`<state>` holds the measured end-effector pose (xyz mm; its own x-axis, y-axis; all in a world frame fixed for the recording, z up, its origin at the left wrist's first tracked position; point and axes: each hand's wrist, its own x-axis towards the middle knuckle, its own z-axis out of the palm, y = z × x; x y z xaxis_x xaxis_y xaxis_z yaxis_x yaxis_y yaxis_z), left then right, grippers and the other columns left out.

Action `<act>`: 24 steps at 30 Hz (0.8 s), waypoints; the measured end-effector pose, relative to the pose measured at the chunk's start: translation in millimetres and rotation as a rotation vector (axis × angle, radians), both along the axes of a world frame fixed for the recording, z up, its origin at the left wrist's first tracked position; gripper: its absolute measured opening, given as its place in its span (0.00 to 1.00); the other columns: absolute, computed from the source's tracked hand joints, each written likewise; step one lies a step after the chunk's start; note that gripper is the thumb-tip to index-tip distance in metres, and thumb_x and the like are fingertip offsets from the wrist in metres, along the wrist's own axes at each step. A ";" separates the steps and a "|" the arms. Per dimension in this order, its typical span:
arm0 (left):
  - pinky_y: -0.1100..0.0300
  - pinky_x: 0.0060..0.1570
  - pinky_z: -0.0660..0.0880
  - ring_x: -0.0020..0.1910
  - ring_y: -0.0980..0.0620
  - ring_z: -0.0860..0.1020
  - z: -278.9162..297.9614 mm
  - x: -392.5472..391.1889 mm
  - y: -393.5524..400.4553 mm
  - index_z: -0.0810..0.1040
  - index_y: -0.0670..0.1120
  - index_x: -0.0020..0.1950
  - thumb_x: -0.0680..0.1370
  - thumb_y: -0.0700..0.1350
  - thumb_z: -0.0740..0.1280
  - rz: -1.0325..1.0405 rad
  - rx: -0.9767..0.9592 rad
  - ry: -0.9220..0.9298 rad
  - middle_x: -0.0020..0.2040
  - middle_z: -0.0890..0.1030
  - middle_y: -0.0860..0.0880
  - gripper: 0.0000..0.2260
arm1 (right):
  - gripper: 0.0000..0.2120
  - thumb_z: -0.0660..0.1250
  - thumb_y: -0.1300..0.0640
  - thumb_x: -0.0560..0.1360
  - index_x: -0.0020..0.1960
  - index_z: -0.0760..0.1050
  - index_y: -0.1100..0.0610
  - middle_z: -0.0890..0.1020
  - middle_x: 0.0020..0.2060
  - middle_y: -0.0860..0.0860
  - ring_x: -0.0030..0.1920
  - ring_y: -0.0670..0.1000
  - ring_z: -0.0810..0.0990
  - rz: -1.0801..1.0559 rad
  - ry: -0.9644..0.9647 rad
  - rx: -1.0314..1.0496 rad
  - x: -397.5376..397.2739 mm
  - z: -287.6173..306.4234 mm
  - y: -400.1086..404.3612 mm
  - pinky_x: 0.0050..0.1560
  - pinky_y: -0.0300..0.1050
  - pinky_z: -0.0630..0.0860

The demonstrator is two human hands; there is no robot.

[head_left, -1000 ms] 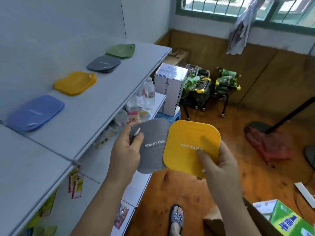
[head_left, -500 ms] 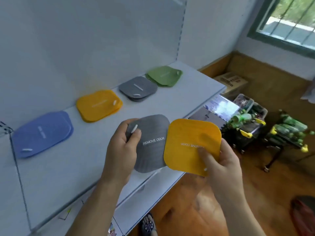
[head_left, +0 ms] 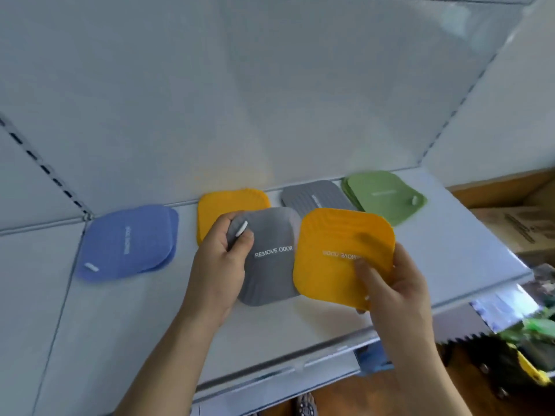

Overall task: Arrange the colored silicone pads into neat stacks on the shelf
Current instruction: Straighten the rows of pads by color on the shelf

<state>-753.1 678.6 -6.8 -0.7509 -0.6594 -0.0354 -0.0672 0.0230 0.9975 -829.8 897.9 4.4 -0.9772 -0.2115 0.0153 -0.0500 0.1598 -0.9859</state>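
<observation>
Four colour stacks already laid along the back of the shelf [head_left: 450,250]: blue stack [head_left: 129,244] at 9 o'clock, yellow stack [head_left: 222,205] and grey stack [head_left: 315,196] near 12, green stack [head_left: 387,196] at 2 o'clock. Blue and green stacks slightly fanned, edges not quite flush; some squaring up probably left.

Two pads not yet placed, both held above the shelf at frame centre. Left hand [head_left: 219,265] gripping the grey pad [head_left: 270,259] at its left corner, thumb on top beside the small white tab, "REMOVE ODOR" reading upright. Right hand [head_left: 390,283] pinching the yellow pad [head_left: 342,253] at its lower right edge, thumb on top, lettering upside down. Yellow pad overlapping the grey pad's right edge.

Judged well along: sorting by colour visibly done, only these two pads left to drop on their matching stacks, plus tidying. Yellow pad held on the right while its stack lies to the left, so a crossing of hands or a swap likely needed.

Against half a second ago: view swung left and toward the shelf, stacks now straight ahead at 12 rather than off at 10 o'clock; floor clutter nearly out of frame at 4 o'clock. Grips on both pads unchanged, same overlap kept.
</observation>
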 end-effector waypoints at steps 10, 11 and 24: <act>0.50 0.57 0.78 0.57 0.50 0.82 11.6 -111.2 10.2 0.80 0.54 0.60 0.79 0.42 0.68 0.077 -0.077 -0.061 0.55 0.85 0.54 0.12 | 0.15 0.67 0.65 0.79 0.52 0.81 0.44 0.82 0.36 0.53 0.31 0.49 0.77 0.080 -0.029 -0.016 -81.3 -1.2 48.4 0.25 0.48 0.75; 0.52 0.56 0.78 0.57 0.51 0.82 10.3 -122.9 11.9 0.79 0.54 0.63 0.80 0.41 0.68 0.056 -0.132 -0.099 0.57 0.84 0.54 0.14 | 0.15 0.67 0.64 0.79 0.52 0.81 0.44 0.82 0.36 0.52 0.31 0.49 0.77 0.079 -0.040 -0.020 -86.6 -2.2 54.4 0.25 0.48 0.75; 0.48 0.50 0.78 0.52 0.39 0.81 -7.9 -170.0 29.2 0.68 0.50 0.76 0.80 0.39 0.67 0.022 -0.735 -0.436 0.60 0.83 0.41 0.25 | 0.14 0.68 0.64 0.79 0.50 0.81 0.45 0.85 0.40 0.47 0.37 0.45 0.82 0.120 -0.093 -0.024 -105.1 -12.1 68.7 0.30 0.37 0.78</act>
